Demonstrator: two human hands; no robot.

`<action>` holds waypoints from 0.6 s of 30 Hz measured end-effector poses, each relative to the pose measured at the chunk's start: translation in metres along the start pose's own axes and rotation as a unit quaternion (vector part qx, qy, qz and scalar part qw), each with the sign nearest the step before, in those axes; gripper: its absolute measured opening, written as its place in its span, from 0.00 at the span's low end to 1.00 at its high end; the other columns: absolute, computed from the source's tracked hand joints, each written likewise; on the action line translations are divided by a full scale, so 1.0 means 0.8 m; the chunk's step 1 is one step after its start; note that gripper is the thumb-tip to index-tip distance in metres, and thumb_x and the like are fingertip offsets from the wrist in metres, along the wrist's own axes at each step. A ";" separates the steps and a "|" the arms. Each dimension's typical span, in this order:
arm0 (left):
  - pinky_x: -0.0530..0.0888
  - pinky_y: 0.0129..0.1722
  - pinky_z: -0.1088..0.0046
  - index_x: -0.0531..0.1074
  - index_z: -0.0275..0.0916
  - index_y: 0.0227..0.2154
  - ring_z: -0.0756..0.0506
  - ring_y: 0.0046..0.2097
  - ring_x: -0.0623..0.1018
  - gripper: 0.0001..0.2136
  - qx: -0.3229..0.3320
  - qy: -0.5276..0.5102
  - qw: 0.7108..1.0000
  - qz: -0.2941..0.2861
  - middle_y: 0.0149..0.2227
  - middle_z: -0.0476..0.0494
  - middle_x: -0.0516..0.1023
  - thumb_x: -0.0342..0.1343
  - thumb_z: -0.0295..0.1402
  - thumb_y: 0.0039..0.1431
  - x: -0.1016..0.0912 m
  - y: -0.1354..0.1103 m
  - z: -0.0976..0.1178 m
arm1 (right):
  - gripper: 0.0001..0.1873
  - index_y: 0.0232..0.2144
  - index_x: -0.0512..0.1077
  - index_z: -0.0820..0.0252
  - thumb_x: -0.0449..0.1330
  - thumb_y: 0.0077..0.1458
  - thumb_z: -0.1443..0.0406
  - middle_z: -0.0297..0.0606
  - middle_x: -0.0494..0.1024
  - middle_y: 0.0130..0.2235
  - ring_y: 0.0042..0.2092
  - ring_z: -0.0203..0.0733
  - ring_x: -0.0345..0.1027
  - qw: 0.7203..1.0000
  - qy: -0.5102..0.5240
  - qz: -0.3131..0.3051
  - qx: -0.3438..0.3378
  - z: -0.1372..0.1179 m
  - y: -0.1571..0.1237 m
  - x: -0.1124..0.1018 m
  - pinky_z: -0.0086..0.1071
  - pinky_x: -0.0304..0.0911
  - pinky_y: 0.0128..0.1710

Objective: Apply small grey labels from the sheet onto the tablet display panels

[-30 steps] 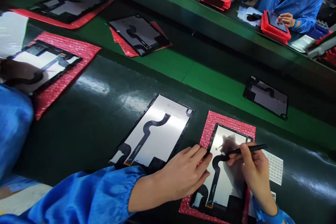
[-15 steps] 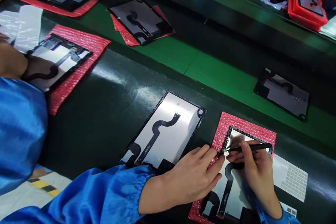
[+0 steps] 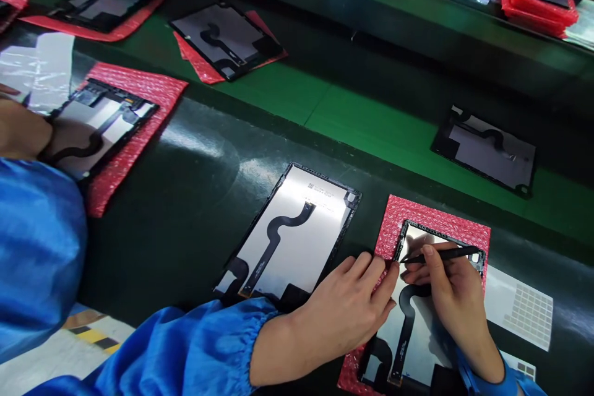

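My right hand pinches black tweezers, their tip at the upper left edge of a tablet screen panel. My left hand reaches across that panel's left edge with fingers stretched out, and its index fingertip meets the tweezer tip. The panel lies back side up on pink bubble wrap, with a curved black flex cable along its middle. What lies right under the fingertip is hidden. Left of my hands lies a second screen panel with a similar cable.
Sticker sheets with small squares lie right of the bubble wrap. Beyond the bench, a green belt carries panels. A co-worker's blue sleeve is at left, beside another panel on pink wrap. Red-wrapped stacks stand behind.
The tweezer tip has come against my left index fingertip, and a small pale piece seen at the tip before no longer shows. Panels on the belt appear further left; the view also shifted.
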State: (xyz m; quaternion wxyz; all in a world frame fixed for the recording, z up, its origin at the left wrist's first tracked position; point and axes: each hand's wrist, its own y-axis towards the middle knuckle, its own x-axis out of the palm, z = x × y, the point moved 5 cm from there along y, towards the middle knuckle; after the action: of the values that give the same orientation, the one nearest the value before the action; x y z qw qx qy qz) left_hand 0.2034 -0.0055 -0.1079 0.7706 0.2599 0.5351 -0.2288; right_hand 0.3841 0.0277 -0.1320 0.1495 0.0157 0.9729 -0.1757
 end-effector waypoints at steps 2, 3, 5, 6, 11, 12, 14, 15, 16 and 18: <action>0.74 0.41 0.60 0.70 0.27 0.60 0.37 0.45 0.75 0.20 -0.002 0.014 1.000 0.000 0.46 0.36 0.76 0.51 0.36 0.73 0.001 0.000 0.003 | 0.28 0.42 0.73 0.63 0.63 0.65 0.42 0.43 0.83 0.30 0.28 0.44 0.81 1.000 0.006 0.006 0.006 0.004 0.001 -0.002 0.29 0.79 0.28; 0.74 0.42 0.60 0.70 0.27 0.61 0.37 0.45 0.75 0.21 -0.003 0.018 1.000 -0.001 0.46 0.36 0.76 0.51 0.36 0.73 0.002 0.000 0.004 | 0.28 0.43 0.73 0.63 0.63 0.65 0.42 0.43 0.84 0.30 0.29 0.45 0.82 1.000 0.013 0.009 0.008 0.006 0.001 -0.002 0.30 0.79 0.28; 0.74 0.41 0.60 0.69 0.27 0.61 0.37 0.45 0.75 0.21 -0.003 0.026 1.000 -0.003 0.46 0.35 0.76 0.51 0.36 0.73 0.004 0.001 0.005 | 0.28 0.44 0.72 0.62 0.63 0.65 0.42 0.43 0.84 0.31 0.30 0.46 0.82 0.999 0.031 0.013 0.010 0.011 0.002 -0.003 0.31 0.79 0.29; 0.74 0.41 0.60 0.69 0.27 0.61 0.37 0.45 0.75 0.20 -0.002 0.027 1.000 -0.008 0.46 0.36 0.76 0.51 0.36 0.73 0.005 0.002 0.005 | 0.28 0.44 0.72 0.62 0.64 0.65 0.42 0.43 0.84 0.31 0.30 0.46 0.82 0.999 0.040 0.015 0.008 0.012 0.002 -0.003 0.32 0.79 0.29; 0.77 0.42 0.58 0.66 0.35 0.64 0.36 0.45 0.76 0.22 -0.016 -0.020 0.998 -0.055 0.47 0.36 0.76 0.53 0.37 0.72 0.007 0.006 -0.002 | 0.27 0.41 0.71 0.61 0.65 0.64 0.42 0.43 0.84 0.30 0.27 0.45 0.81 0.994 0.098 0.044 -0.030 0.006 0.001 -0.003 0.32 0.79 0.26; 0.78 0.42 0.58 0.65 0.35 0.64 0.36 0.46 0.77 0.22 -0.030 -0.036 0.997 -0.061 0.48 0.36 0.76 0.53 0.38 0.72 0.006 0.006 -0.005 | 0.27 0.40 0.71 0.61 0.65 0.64 0.42 0.44 0.84 0.30 0.27 0.45 0.81 0.992 0.111 0.049 -0.039 0.005 -0.001 -0.006 0.33 0.79 0.26; 0.78 0.40 0.60 0.66 0.35 0.62 0.36 0.44 0.80 0.19 -0.083 -0.070 0.991 -0.082 0.47 0.35 0.78 0.49 0.38 0.74 0.005 0.004 -0.015 | 0.26 0.39 0.70 0.60 0.66 0.63 0.42 0.44 0.84 0.29 0.26 0.46 0.81 0.987 0.137 0.062 -0.050 0.007 -0.006 -0.018 0.33 0.79 0.26; 0.78 0.39 0.61 0.69 0.35 0.58 0.37 0.42 0.81 0.17 -0.120 -0.088 0.983 -0.103 0.45 0.36 0.79 0.48 0.39 0.75 0.006 0.001 -0.022 | 0.26 0.39 0.70 0.59 0.66 0.63 0.42 0.44 0.84 0.28 0.26 0.47 0.81 0.985 0.147 0.070 -0.052 0.010 -0.010 -0.028 0.34 0.79 0.27; 0.77 0.37 0.63 0.71 0.36 0.53 0.38 0.40 0.82 0.14 -0.160 -0.104 0.974 -0.124 0.43 0.37 0.80 0.47 0.39 0.76 0.008 -0.001 -0.028 | 0.26 0.38 0.70 0.59 0.66 0.63 0.42 0.44 0.84 0.28 0.26 0.47 0.81 0.984 0.152 0.080 -0.052 0.015 -0.014 -0.039 0.34 0.79 0.27; 0.75 0.35 0.65 0.72 0.38 0.45 0.39 0.37 0.83 0.11 -0.220 -0.125 0.954 -0.161 0.39 0.39 0.81 0.47 0.38 0.75 0.013 -0.006 -0.037 | 0.27 0.38 0.70 0.59 0.68 0.61 0.42 0.45 0.84 0.27 0.26 0.48 0.81 0.983 0.150 0.095 -0.046 0.028 -0.024 -0.062 0.34 0.79 0.28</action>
State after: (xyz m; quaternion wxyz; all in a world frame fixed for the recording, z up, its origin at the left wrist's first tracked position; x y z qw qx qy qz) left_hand 0.1831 0.0092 -0.1269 0.8225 -0.0366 0.5060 -0.2572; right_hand 0.4365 0.0033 -0.1310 0.0188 0.1273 0.9853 -0.1119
